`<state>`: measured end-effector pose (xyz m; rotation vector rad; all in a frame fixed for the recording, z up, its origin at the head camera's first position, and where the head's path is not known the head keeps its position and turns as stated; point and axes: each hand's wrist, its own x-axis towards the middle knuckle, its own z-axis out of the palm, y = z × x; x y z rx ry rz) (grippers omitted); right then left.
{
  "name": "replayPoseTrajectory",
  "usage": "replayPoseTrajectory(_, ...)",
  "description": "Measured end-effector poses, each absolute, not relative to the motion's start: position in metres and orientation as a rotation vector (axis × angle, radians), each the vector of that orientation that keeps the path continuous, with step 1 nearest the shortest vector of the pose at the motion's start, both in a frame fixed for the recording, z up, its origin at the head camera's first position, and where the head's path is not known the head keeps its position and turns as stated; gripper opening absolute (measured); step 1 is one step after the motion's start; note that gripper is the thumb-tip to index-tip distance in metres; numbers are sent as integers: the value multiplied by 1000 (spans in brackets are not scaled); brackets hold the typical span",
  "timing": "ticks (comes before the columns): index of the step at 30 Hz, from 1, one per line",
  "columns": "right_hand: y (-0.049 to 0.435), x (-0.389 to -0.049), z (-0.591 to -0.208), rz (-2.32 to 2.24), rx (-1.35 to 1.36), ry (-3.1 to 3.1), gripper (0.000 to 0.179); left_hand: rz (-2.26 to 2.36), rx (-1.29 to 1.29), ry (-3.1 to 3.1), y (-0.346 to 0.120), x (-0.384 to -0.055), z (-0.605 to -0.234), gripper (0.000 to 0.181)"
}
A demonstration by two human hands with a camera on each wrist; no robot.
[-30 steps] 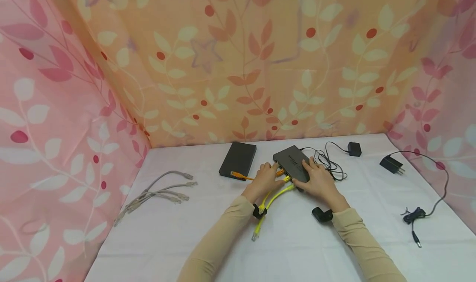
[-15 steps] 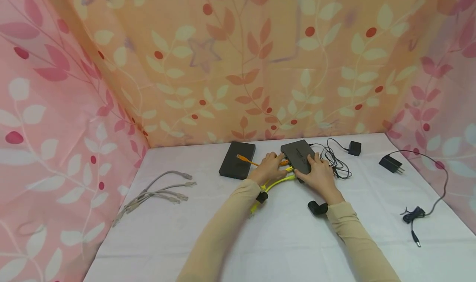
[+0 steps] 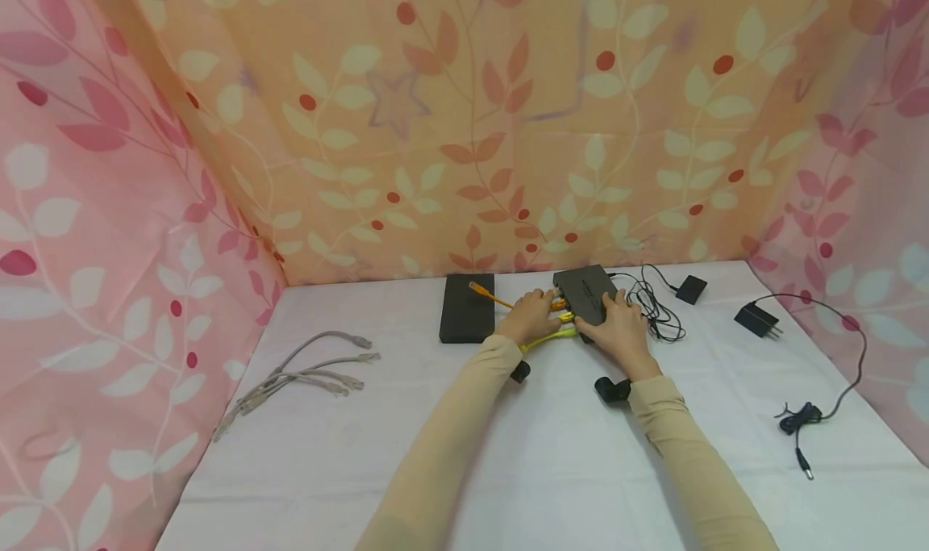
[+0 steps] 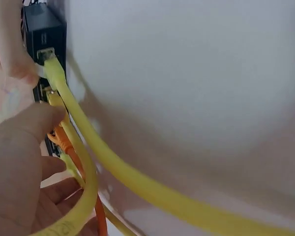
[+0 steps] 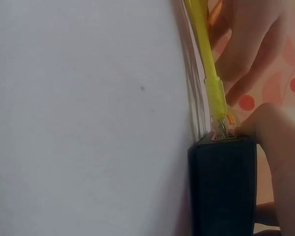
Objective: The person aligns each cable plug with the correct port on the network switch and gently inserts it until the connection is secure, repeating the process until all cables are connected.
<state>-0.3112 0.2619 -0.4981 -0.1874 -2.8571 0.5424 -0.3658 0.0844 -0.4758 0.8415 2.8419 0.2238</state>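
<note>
A black network switch (image 3: 585,283) lies near the back of the table, with yellow and orange Ethernet cables in its front ports. My right hand (image 3: 620,333) holds the switch by its right side, the thumb at the front edge beside a plugged-in yellow cable (image 5: 201,39). At the ports, my left hand (image 3: 528,315) pinches a yellow Ethernet cable plug (image 4: 55,100), with the thumb on it. Behind that hand, the orange Ethernet cable (image 3: 489,294) sticks out leftward, its loose end over a black box (image 3: 467,309). The left fingertips are partly hidden by cables.
Several grey Ethernet cables (image 3: 290,377) lie at the left. A power adapter (image 3: 691,289) with a coiled cord sits right of the switch. Another adapter (image 3: 757,319) with its cord (image 3: 801,416) lies by the right edge. Patterned curtains (image 3: 435,131) enclose the table.
Both hands have moved the switch back and slightly right, turning it, with its cables following. The orange cable's loose end has risen over the black box. The nearby adapter has tilted.
</note>
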Motion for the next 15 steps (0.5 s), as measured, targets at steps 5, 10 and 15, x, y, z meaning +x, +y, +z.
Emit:
replayPoseTrajectory(5,263,-317,-499,575,-214,-2855,87,241,875,2863,78,-368,-477,46)
replayPoseTrajectory(10,262,-318,-496,604,-227,-2853,85,468,883,2874,57,-365,-472,41)
replayPoseTrajectory(15,263,-321,-495,612,-239,-2844,84,798,832,2994,24,-357,-462,33)
